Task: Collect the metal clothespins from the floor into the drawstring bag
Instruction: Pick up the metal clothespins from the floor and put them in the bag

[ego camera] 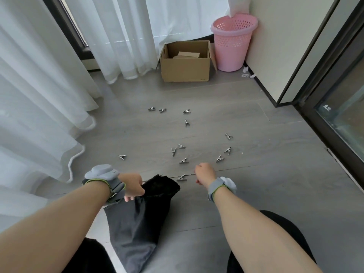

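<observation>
A dark grey drawstring bag [137,219] lies on the grey floor in front of me, its black mouth held up by my left hand [134,186], which grips the rim. Several metal clothespins are scattered on the floor beyond it. The nearest clothespin [182,178] lies just right of the bag's mouth, and another clothespin [184,160] sits a little farther out. My right hand [204,173] hovers right of the nearest pin with its fingers curled; whether it holds anything is hidden.
An open cardboard box [185,67] and a pink plastic basket [233,42] stand at the back by the wall. White curtains [49,95] hang along the left. A dark-framed glass door [338,119] runs along the right. My knees are at the bottom edge.
</observation>
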Demonstrator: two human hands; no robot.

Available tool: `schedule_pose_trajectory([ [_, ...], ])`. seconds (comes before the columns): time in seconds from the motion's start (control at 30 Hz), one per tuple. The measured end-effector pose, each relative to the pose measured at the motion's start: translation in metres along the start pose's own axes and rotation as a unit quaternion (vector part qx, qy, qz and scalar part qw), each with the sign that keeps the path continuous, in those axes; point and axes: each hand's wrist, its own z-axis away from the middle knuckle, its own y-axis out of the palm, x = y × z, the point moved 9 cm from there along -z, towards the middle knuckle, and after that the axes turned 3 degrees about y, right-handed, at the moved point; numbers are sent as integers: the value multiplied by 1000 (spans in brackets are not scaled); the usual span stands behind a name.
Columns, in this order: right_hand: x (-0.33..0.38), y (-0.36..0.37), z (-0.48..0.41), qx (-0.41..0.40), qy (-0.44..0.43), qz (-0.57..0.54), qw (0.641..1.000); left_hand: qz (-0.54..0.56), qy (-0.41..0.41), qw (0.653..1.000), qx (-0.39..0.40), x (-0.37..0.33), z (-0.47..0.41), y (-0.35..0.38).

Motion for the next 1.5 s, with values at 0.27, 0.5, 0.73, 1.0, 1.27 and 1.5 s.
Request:
schedule_pose_trajectory([
  [0.27, 15, 84, -2, 22, -154, 435, 887, -38, 48, 997, -35, 21, -19, -3],
  [0.5, 16, 78, -25, 25, -47, 371, 927, -12, 63, 996, -62, 28, -53, -23],
  [0.73, 63, 35, -27, 58, 126, -353, 925, 27, 56, 996, -61, 37, -65, -38],
  [1.0, 107, 35, -84, 24, 0, -147, 989, 3, 57, 997, -48, 22, -101, -42],
  [1.27, 47, 48, -86, -69, -59, 418, 904, -17, 42, 999, -11, 27, -112, -9],
  [1.5, 66, 81, -88, -48, -94, 365, 925, -2, 71, 997, -15, 13, -107, -19],
])
